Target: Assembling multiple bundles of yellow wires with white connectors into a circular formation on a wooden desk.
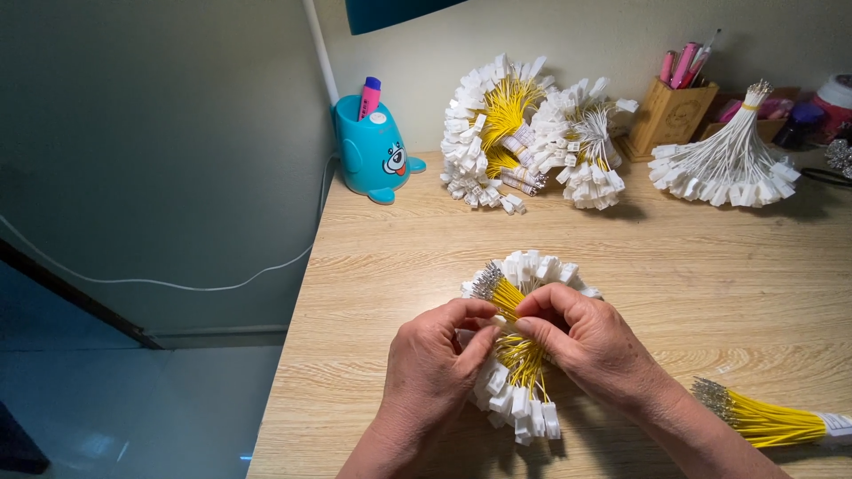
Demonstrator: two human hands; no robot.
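While the left hand [435, 359] pinched the middle of a fanned bundle of yellow wires with white plastic connectors [519, 355] over the light wood-grain desk [710, 275], its grip was closed on the wires. The right hand [586, 341] pinched the same spot, fingers shut on the binding. Risk, as I judged it: a loose pinch could let the wires splay and connectors tangle. A second yellow wire bundle with bare metal ends [768, 419] lay near the right forearm; a sweep could knock it.
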